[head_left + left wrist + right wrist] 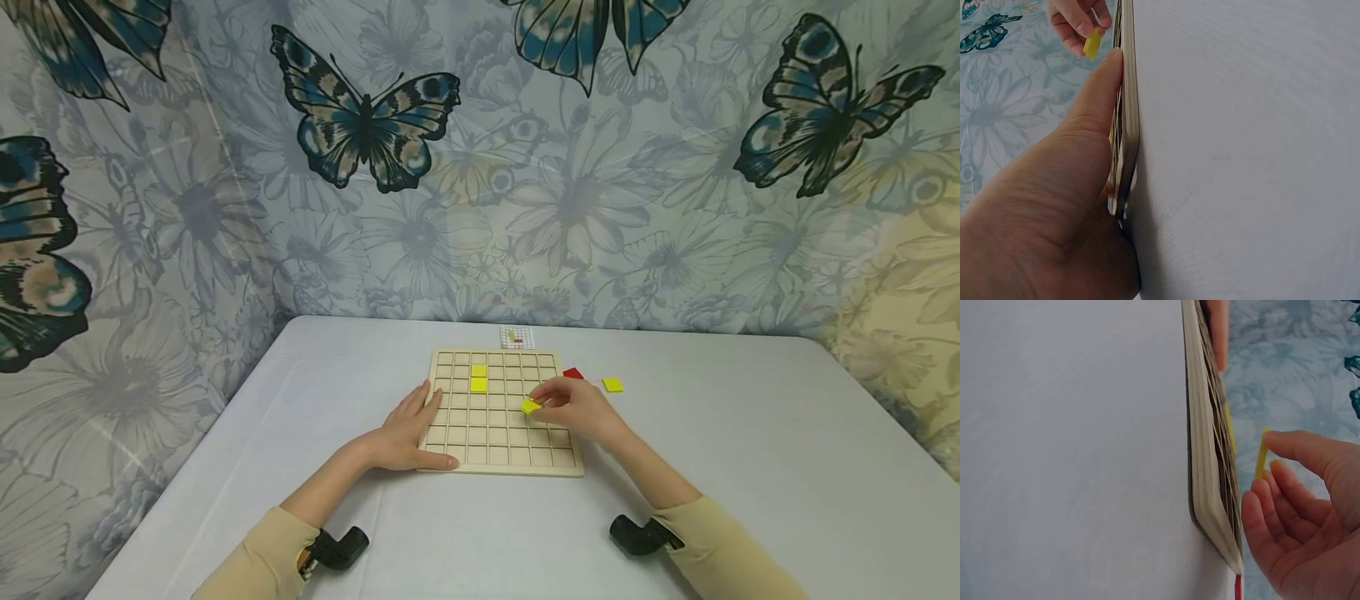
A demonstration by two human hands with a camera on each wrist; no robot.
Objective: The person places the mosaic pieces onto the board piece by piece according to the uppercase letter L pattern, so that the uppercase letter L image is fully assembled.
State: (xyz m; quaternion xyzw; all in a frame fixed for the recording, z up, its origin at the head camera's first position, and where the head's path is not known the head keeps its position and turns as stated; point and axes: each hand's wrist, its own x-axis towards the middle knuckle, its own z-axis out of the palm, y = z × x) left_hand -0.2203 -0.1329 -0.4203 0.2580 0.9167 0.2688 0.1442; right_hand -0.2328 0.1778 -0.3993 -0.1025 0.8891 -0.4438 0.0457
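A wooden grid board lies on the table, with two yellow square tiles set one below the other in its upper left part. My left hand rests on the board's left edge, fingers spread and thumb along the front corner. Above the board's right half, my right hand pinches another yellow tile between thumb and fingers; the right wrist view shows it edge-on and apart from the board. Just beyond the right hand are a red tile, partly hidden, and a loose yellow tile.
A small card printed with a grid and coloured squares lies behind the board. The white-covered table extends to both sides. Butterfly-patterned cloth stands behind it. A black wrist device is worn at each sleeve.
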